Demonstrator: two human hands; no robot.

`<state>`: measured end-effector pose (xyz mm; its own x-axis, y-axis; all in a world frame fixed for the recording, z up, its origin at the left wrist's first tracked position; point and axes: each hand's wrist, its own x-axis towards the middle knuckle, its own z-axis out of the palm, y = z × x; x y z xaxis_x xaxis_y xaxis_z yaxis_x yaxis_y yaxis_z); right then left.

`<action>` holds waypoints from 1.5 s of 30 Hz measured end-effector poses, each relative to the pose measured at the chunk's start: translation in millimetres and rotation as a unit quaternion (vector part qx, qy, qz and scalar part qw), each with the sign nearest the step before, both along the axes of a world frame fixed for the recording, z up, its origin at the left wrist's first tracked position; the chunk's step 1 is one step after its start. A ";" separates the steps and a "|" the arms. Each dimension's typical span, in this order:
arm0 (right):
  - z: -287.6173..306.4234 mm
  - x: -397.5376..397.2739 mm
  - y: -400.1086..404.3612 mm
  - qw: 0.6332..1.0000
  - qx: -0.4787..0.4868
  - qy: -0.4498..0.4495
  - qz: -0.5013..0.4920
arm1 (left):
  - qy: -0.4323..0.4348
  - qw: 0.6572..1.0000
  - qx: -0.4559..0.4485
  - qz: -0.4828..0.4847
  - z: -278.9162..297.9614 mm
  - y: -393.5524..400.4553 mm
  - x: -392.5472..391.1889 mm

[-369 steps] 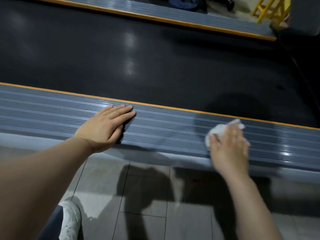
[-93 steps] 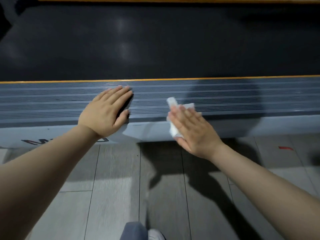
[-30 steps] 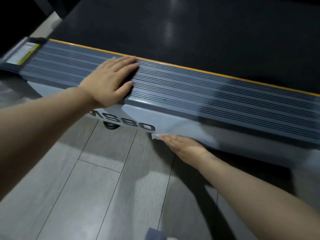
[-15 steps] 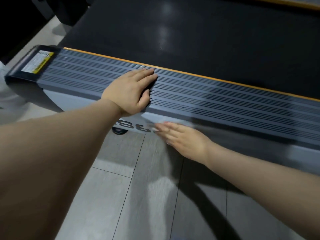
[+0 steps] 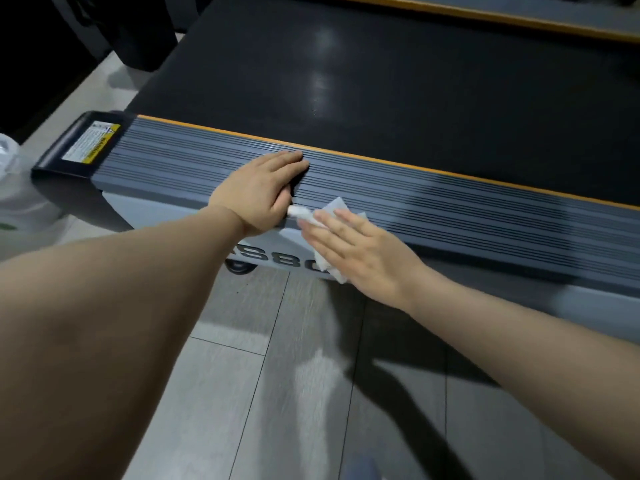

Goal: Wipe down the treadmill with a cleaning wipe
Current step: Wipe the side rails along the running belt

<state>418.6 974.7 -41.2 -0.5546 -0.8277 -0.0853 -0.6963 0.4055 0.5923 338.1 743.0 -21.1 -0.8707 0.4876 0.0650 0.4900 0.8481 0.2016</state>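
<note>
The treadmill's ribbed grey side rail (image 5: pixel 467 206) with an orange stripe runs across the view beside the black belt (image 5: pixel 381 88). My left hand (image 5: pixel 259 192) rests flat on the rail with straight fingers. My right hand (image 5: pixel 360 251) presses a crumpled white wipe (image 5: pixel 334 207) against the rail's outer edge and the light grey side cover (image 5: pixel 166 213) with printed letters. Its fingers are straight over the wipe, which shows above and below the hand.
The rail's black end cap (image 5: pixel 65 150) with a warning label lies at the left. A small wheel (image 5: pixel 240 266) sits under the cover. Grey tiled floor (image 5: pixel 277 375) spreads below. A white bag-like object (image 5: pixel 10 174) stands at the far left.
My right hand has moved up from the lower side cover to the rail's outer edge, bringing the wipe into view. My left hand stays on the rail. The view shifted slightly right.
</note>
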 end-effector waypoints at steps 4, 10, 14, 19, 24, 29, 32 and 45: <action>-3.1 8.5 2.8 0.995 -0.066 -0.055 -0.049 | -0.009 1.000 0.002 0.005 -0.5 -2.9 0.5; 1.2 21.8 12.5 0.929 -0.288 -0.140 -0.187 | 0.004 1.000 -0.004 -0.001 -2.9 -3.1 -2.0; 14.7 18.5 -1.8 0.884 -0.291 -0.207 -0.301 | 0.002 1.000 -0.008 0.003 -2.1 -0.5 -3.2; 20.2 -42.6 -19.3 0.834 -0.333 -0.195 -0.394 | 0.004 1.000 -0.012 -0.002 -2.9 -1.3 -3.5; 17.9 -68.3 -17.5 0.825 -0.345 -0.214 -0.393 | 0.004 1.000 -0.008 -0.001 -3.0 -1.5 -3.9; 24.1 -51.7 -3.0 0.844 -0.322 -0.242 -0.354 | 0.006 1.000 -0.021 0.002 -3.3 -1.7 -4.4; 23.4 -22.2 37.0 0.857 -0.317 -0.255 -0.315 | 0.013 1.000 -0.018 0.002 -4.2 -1.1 -4.7; 23.5 -40.0 62.0 0.809 -0.334 -0.223 -0.429 | -0.001 0.967 -0.197 0.161 1.9 19.8 10.6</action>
<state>378.6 1036.7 -17.8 -0.9870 -0.0983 -0.1273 -0.0730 0.9790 -0.1902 348.7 762.8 -19.2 -0.9812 0.1785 -0.0727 0.1885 0.9676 -0.1679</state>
